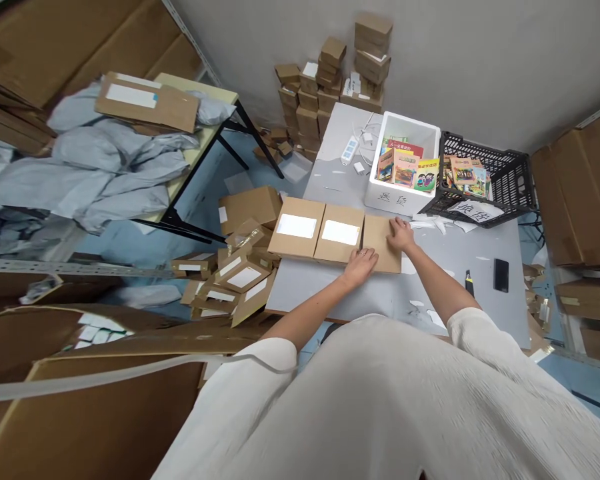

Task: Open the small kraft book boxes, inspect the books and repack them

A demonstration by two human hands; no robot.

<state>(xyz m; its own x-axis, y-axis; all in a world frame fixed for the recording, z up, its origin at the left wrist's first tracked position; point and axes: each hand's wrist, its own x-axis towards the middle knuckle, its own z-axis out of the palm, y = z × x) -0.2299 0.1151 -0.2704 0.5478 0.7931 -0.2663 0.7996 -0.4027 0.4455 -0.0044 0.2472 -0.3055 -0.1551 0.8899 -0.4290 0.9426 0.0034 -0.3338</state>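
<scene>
Three brown cardboard boxes lie side by side on the grey table. White labels show on the left box (296, 227) and the middle box (339, 231), while the right box (379, 231) shows a plain brown top. My left hand (361, 265) grips the right box at its front left corner, close to the middle box, with a ring on one finger. At the right box's right edge, my right hand (401, 235) has its fingers curled over the top. Both thumbs are partly hidden.
Books fill a white foam box (403, 200) and a black crate (523, 180) at the table's (325, 175) back. A utility knife (469, 283), a phone (501, 275) and a power strip (349, 151) lie on it. Cardboard boxes (245, 277) are heaped on the floor at left.
</scene>
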